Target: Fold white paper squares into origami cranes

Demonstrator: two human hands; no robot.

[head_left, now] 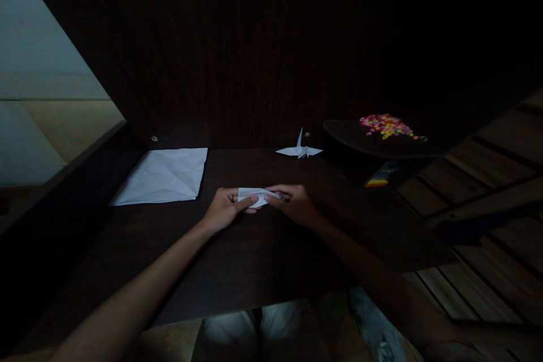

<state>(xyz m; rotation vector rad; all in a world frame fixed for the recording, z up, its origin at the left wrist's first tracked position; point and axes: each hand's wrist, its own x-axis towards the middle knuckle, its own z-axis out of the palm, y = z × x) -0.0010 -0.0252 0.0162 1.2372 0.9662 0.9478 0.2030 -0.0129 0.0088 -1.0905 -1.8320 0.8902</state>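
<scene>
A small folded piece of white paper [250,191] is held between my two hands above the dark desk. My left hand [227,206] grips its left end, the thumb lying on top and fingers beneath. On the other end, my right hand [297,202] pinches the paper with thumb and fingers. Both thumbs nearly meet at the middle of its lower edge. Beyond the right hand stands a white paper crane [300,150] with one point sticking up. To the left lies a stack of creased white paper sheets [163,175].
A dark wooden desk [203,271] has a raised side panel on the left and a tall back panel [237,56]. At right, a rounded shelf [343,131] bears a heap of small colourful pieces [386,125]. Wooden slats [487,169] run along the right side.
</scene>
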